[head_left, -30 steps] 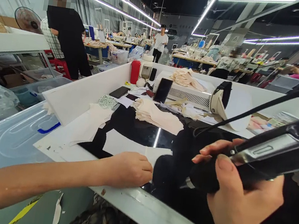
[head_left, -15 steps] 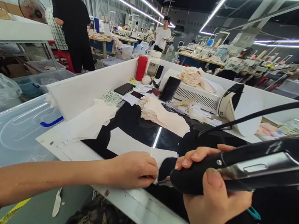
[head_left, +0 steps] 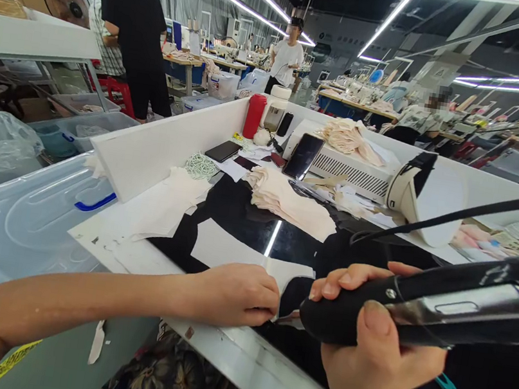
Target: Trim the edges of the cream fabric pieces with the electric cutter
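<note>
My left hand [head_left: 237,295] is closed at the near edge of the black work surface, its fingers pressed on the end of a pale cut piece [head_left: 232,249]. What lies between the fingertips is hidden. My right hand [head_left: 376,355] is wrapped round a thick black handheld tool [head_left: 441,313] with a silver panel and a cable. The tool's rounded tip points left, close to my left fingers. Beyond the flat piece lies a stack of cream fabric pieces [head_left: 287,202]. More pale pieces [head_left: 174,198] are at the left.
Phones [head_left: 222,150], a red bottle [head_left: 254,116], a jar [head_left: 276,109] and a white vented box [head_left: 341,166] stand at the back. A white lamp-like cone [head_left: 438,202] is at the right. A lidded plastic bin [head_left: 17,217] is left of the table. People stand farther off.
The view has shifted slightly, so the table and its contents appear a little farther right. Both hands keep nearly the same pose, the right still round the tool.
</note>
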### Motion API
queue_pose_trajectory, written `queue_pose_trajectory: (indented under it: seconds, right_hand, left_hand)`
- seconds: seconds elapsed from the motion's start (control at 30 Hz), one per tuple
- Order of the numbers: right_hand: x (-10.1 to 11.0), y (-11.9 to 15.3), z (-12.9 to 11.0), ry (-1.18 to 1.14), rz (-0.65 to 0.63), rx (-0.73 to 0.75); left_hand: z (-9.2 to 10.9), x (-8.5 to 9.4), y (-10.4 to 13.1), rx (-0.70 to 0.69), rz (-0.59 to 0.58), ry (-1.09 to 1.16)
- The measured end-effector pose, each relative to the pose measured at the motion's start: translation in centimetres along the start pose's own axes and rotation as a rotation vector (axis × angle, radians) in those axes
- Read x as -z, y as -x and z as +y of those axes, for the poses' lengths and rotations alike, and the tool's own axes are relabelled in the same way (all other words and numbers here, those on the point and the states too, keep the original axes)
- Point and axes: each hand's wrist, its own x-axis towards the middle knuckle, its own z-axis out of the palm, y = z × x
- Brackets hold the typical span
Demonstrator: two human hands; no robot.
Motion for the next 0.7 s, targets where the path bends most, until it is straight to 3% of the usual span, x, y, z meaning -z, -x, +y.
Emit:
queue_pose_trajectory:
  seconds: [0.47,0.7]
  right_hand:
    - [-0.3,-0.1,-0.2,-0.012,0.041,-0.016]
    - [-0.2,-0.1,-0.3,-0.008,0.052,-0.023]
  left_hand:
    - [-0.4,0.3,-0.7,0.028,0.000,-0.055]
    - [-0.4,0.1,-1.2,-0.037,0.001,-0.167]
